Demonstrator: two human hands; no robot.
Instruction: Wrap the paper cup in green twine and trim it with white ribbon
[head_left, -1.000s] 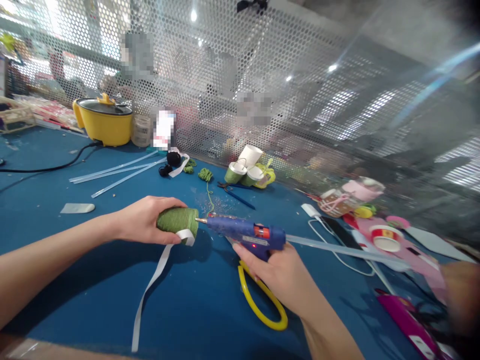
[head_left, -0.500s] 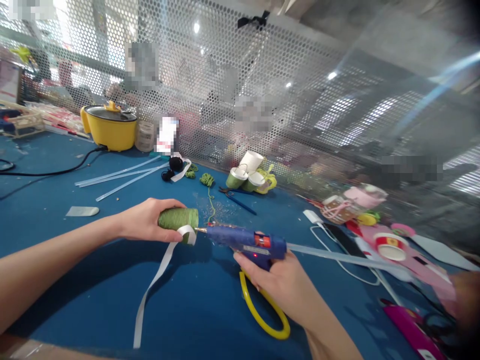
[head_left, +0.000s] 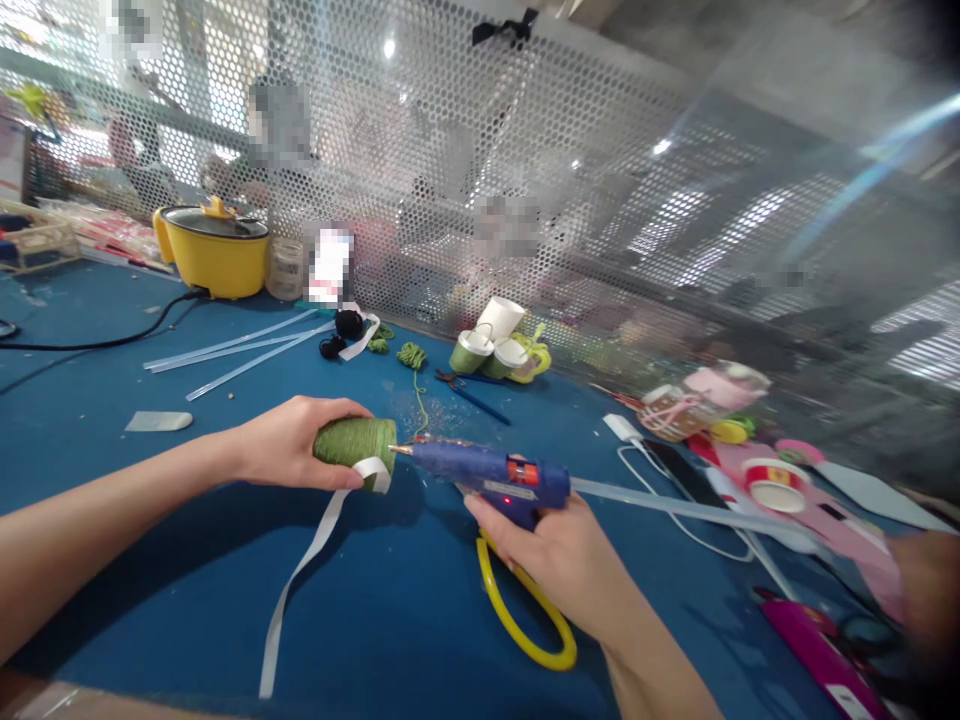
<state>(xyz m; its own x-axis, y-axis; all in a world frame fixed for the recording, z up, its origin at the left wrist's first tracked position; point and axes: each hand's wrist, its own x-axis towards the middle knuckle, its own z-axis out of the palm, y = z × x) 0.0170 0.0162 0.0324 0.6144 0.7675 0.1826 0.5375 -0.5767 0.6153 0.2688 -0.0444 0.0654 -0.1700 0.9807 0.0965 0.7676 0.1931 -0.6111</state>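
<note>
My left hand (head_left: 300,445) is closed around a cup wrapped in green yarn (head_left: 356,440), lying on its side. A white ribbon (head_left: 319,540) lies over the cup's near rim end, and its tail trails down toward me on the table. In my right hand (head_left: 547,550) is a blue hot glue gun (head_left: 487,472) with a small red light lit. Its metal nozzle points left at the cup's rim end, beside the yarn. A clear glue stick (head_left: 645,500) sticks out of the gun's back. Under the gun hand lies a yellow curved handle (head_left: 525,620).
Pliers (head_left: 476,398), a green yarn bundle (head_left: 411,355) and white-and-green cups (head_left: 491,340) lie ahead. Several glue sticks (head_left: 247,352), a yellow pot (head_left: 214,250) and a phone (head_left: 330,265) stand left. At right are a white cable (head_left: 675,515), a paper cup (head_left: 775,487) and a magenta object (head_left: 821,660).
The glue gun's nozzle has shifted slightly up along the cup's rim end, away from the ribbon. Both hands keep their hold; the whole view has drifted a little.
</note>
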